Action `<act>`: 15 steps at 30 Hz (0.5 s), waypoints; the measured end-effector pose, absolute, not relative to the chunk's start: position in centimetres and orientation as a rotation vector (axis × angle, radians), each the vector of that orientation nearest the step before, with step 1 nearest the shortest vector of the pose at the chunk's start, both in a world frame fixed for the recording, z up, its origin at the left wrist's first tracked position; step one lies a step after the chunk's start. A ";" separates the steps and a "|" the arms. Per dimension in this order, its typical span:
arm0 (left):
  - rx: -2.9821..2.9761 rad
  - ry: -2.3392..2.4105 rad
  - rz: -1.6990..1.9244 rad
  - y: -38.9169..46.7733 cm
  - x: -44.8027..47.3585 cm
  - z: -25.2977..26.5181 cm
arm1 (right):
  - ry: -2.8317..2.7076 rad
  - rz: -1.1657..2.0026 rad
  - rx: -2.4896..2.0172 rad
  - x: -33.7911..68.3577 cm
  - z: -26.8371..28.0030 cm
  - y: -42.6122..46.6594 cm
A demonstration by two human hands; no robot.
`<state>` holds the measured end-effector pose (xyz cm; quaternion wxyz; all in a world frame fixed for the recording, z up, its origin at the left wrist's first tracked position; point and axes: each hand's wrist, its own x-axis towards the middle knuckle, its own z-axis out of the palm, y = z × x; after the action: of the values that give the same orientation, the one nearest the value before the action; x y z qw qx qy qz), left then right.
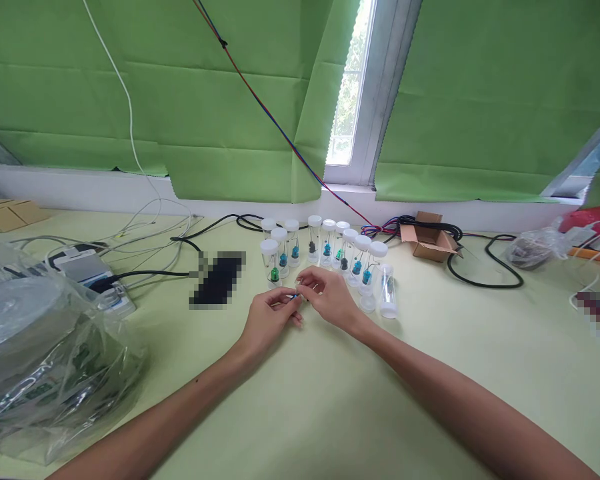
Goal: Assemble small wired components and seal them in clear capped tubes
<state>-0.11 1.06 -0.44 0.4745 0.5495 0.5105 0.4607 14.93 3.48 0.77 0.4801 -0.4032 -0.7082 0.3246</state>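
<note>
"Green blinds (pixel 230 120) hang at twelve o'clock over a pale table (pixel 300 413). Head view: what's held?"

"Left hand (pixel 264 319) pinches a small blue piece (pixel 295 296) (tiny, hard to make out), just below the dial's centre."

"Right hand (pixel 333 301)?"

"Fingertips at the piece; whether gripping, I cannot tell. From the hands, capped tubes (pixel 328 240) stand toward twelve and one, an open box (pixel 433 252) at two."
</note>
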 end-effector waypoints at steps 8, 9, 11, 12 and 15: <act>1.335 1.250 1.124 1.0 -0.2 -0.3 | -1.763 0.745 -0.942 15.0 0.4 3.5; 1.336 1.249 1.121 1.0 -0.2 -0.3 | -1.780 0.731 -0.929 15.1 0.3 3.5; 1.340 1.246 1.118 1.1 -0.2 -0.4 | -1.827 0.695 -0.906 15.1 0.2 3.5; 1.341 1.244 1.117 1.1 -0.2 -0.4 | -1.852 0.675 -0.897 15.2 0.2 3.5; 1.323 1.232 1.121 1.1 -0.3 -0.4 | -1.922 0.601 -0.871 15.3 0.1 3.4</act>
<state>-0.31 1.10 -0.44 0.4855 0.5438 0.5062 0.4608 15.27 3.43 0.13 0.4563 -0.3531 -0.7795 0.2438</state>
